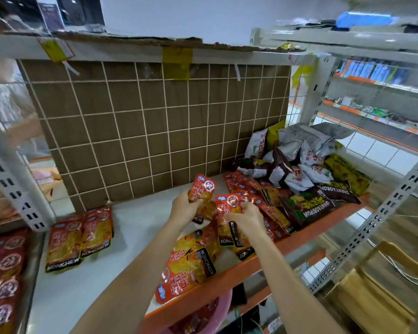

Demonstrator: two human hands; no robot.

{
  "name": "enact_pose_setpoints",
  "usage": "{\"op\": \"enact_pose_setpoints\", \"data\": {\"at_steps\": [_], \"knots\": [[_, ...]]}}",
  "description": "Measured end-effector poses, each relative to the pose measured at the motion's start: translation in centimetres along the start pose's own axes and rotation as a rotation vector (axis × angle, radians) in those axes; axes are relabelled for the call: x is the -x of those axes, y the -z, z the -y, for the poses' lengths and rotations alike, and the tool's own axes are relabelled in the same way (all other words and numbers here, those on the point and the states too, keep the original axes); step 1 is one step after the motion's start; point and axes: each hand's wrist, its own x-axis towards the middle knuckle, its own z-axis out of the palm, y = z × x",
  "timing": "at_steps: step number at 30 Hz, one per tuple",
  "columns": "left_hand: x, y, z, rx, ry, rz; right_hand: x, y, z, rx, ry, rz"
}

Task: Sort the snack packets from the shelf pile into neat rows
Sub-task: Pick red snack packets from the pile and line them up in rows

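Smooth white shelf [135, 213]; both hands grip glossy red packets [203, 189].

My shelf [87, 280] is pale grey with an orange front edge, held by white slotted uprights [381, 213]. Behind it stands a brown cardboard sheet [155, 121] under a white wire grid, fixed with yellow tape [176, 60]. Far right, another shelving unit [377, 88]. The wall [179, 15] beyond is plain white. Near right, wood-patterned floor [401, 227].

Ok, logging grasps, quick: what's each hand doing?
Left hand: grips a red packet.
Right hand: grips another red packet.
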Motion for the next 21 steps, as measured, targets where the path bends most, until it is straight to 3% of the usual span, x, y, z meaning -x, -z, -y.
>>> {"op": "enact_pose_setpoints", "data": {"at_steps": [8,17,21], "knots": [[2.9,6.3,3.4,0.282,0.048,-0.138,-0.2,-2.7,3.1,-0.006,0.207,-0.066],[10.0,14.3,10.7,0.283,0.085,-0.576,4.1,-14.5,8.3,-0.183,0.274,0.320],[10.6,18.0,12.3,0.173,0.225,-0.677,6.3,-19.4,10.9,-0.257,0.293,0.411]]}}
